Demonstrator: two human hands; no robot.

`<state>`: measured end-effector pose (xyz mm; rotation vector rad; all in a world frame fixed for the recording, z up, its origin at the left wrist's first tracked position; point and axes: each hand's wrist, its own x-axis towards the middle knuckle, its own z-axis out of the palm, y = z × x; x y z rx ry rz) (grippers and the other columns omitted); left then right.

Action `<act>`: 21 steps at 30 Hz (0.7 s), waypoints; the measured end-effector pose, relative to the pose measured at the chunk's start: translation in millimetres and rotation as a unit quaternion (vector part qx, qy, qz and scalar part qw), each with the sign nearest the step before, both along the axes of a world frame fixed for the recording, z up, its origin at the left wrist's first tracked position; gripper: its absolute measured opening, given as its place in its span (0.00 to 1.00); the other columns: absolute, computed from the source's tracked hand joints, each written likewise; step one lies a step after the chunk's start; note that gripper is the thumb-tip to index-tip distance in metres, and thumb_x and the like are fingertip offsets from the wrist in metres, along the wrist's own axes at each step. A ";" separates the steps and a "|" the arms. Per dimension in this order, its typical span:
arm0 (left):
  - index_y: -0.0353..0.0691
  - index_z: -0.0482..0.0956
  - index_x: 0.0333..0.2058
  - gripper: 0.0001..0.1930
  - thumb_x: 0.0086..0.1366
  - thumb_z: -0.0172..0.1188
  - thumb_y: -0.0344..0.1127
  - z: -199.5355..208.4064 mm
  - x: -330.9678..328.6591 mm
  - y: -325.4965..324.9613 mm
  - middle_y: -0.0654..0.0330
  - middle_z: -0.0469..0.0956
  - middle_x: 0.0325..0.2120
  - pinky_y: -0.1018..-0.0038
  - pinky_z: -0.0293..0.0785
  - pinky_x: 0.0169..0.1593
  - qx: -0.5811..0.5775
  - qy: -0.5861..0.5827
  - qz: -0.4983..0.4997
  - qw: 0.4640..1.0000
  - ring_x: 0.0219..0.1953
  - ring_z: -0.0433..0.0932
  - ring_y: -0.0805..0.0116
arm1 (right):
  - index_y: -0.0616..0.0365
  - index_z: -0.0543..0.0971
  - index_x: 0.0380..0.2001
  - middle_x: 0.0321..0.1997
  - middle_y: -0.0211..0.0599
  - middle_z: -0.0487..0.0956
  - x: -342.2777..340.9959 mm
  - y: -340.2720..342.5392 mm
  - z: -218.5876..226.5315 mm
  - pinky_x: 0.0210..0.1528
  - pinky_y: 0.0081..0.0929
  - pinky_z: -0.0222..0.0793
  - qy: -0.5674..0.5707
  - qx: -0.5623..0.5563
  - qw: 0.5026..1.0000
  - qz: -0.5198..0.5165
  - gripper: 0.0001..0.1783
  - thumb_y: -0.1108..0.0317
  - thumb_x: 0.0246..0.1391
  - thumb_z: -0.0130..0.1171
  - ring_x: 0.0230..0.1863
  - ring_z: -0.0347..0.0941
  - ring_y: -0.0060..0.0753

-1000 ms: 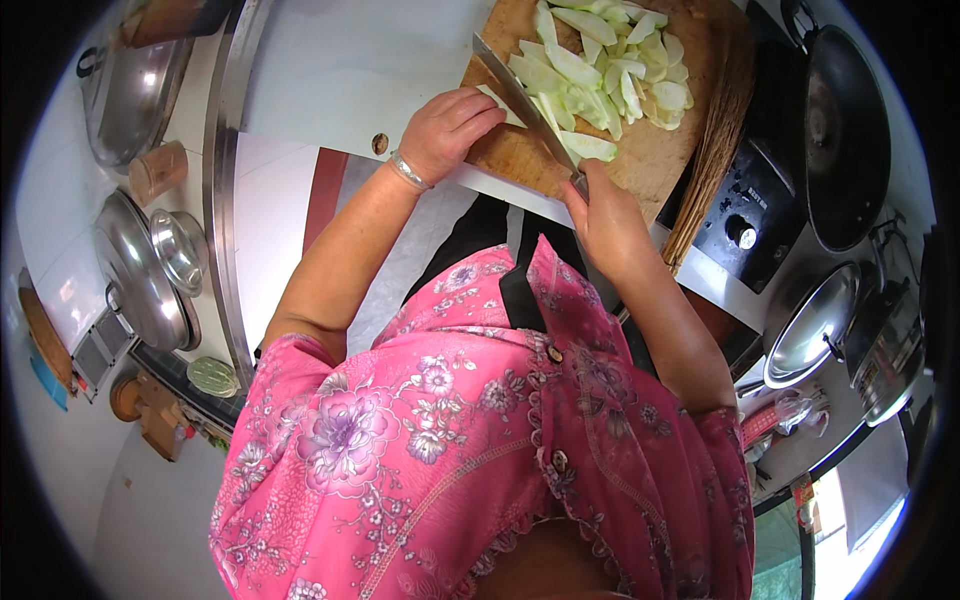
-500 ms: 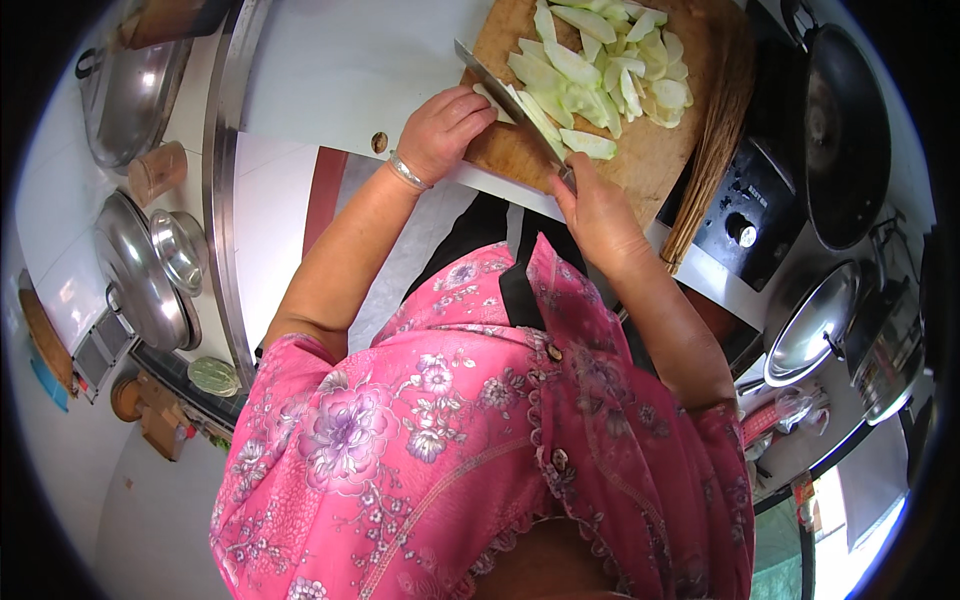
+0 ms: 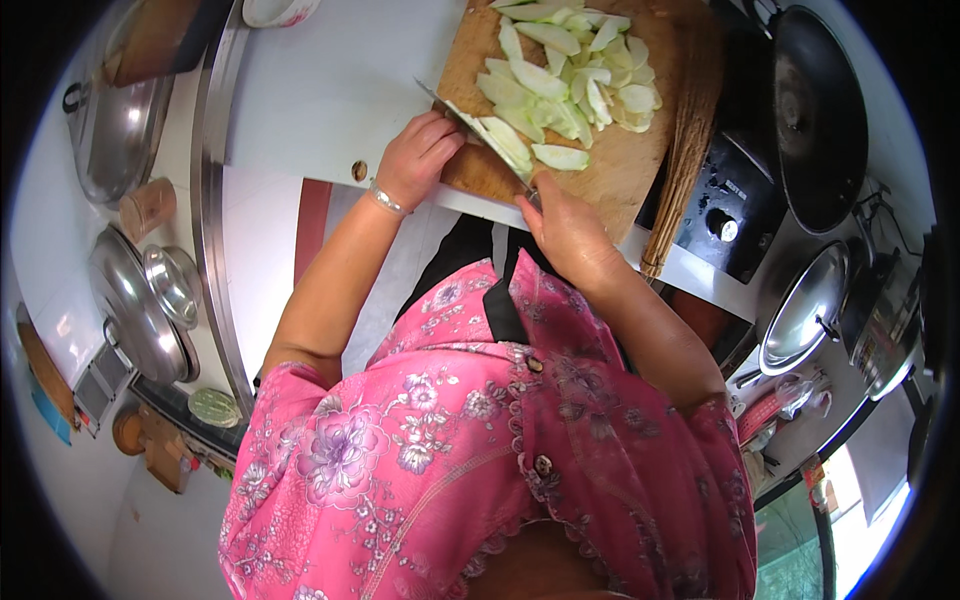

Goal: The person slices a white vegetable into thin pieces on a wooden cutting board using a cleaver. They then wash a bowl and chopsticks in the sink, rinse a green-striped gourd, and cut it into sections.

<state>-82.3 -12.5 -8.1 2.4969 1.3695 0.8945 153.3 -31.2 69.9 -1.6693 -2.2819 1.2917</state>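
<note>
My right hand (image 3: pixel 572 228) is wrapped round the handle of a kitchen knife (image 3: pixel 462 121), whose blade slants up to the left over the near left part of a wooden cutting board (image 3: pixel 625 190). Close against the blade, my left hand (image 3: pixel 420 160) has its fingers curled and pressed down on a pale green vegetable piece, mostly hidden under the fingertips. Fresh slices lie along the blade's far side. Beyond them spreads a loose heap of pale green vegetable slices (image 3: pixel 545 80), with one slice (image 3: pixel 560 157) lying apart near the knife handle.
A bundle of thin brown sticks (image 3: pixel 680 165) lies along the board's right edge, beside a black stove (image 3: pixel 735 205) and a dark wok (image 3: pixel 820 120). On the left counter stand steel lids (image 3: pixel 140 300), a steel bowl (image 3: pixel 172 285) and a striped green gourd (image 3: pixel 214 407).
The whole view has shifted, so the board and hands appear further left. Part of a bowl now shows at the top. The knife stays beside my left fingers, covering more of the piece.
</note>
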 end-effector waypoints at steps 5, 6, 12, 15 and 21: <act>0.38 0.76 0.34 0.14 0.44 0.56 0.25 2.0 0.4 0.7 0.58 0.74 0.35 0.68 0.75 0.42 -0.005 -0.004 -0.004 1.000 0.42 0.74 0.56 | 0.62 0.64 0.36 0.22 0.59 0.74 7.4 3.0 4.0 0.27 0.54 0.65 0.043 0.016 0.999 -0.023 0.15 0.62 0.57 0.53 0.27 0.72 0.65; 0.38 0.76 0.34 0.14 0.44 0.56 0.25 2.0 0.5 0.0 0.58 0.74 0.35 0.68 0.75 0.42 -0.004 -0.003 -0.002 1.000 0.42 0.74 0.56 | 0.62 0.64 0.36 0.21 0.59 0.74 9.4 0.9 8.2 0.27 0.54 0.65 0.048 0.013 0.999 -0.019 0.15 0.62 0.57 0.53 0.26 0.72 0.65; 0.39 0.76 0.32 0.12 0.45 0.58 0.25 3.8 1.8 -0.5 0.58 0.75 0.35 0.69 0.76 0.41 -0.007 -0.001 -0.001 1.000 0.41 0.74 0.57 | 0.63 0.64 0.35 0.21 0.60 0.74 11.0 -6.2 10.4 0.28 0.53 0.65 0.044 -0.011 0.999 0.004 0.15 0.63 0.57 0.54 0.27 0.72 0.65; 0.39 0.76 0.32 0.11 0.46 0.58 0.25 5.3 2.3 0.7 0.58 0.75 0.35 0.69 0.76 0.41 -0.003 0.005 0.000 1.000 0.42 0.74 0.57 | 0.63 0.65 0.36 0.23 0.61 0.74 2.3 -1.2 -5.0 0.29 0.54 0.66 0.025 -0.012 1.000 0.007 0.15 0.62 0.57 0.53 0.28 0.71 0.66; 0.38 0.76 0.33 0.11 0.47 0.57 0.26 5.2 10.0 11.1 0.58 0.74 0.37 0.69 0.75 0.43 -0.014 0.025 -0.028 0.999 0.44 0.73 0.57 | 0.62 0.65 0.37 0.25 0.61 0.75 11.7 3.2 -13.1 0.31 0.54 0.66 0.047 0.005 0.998 -0.041 0.16 0.60 0.58 0.52 0.30 0.72 0.66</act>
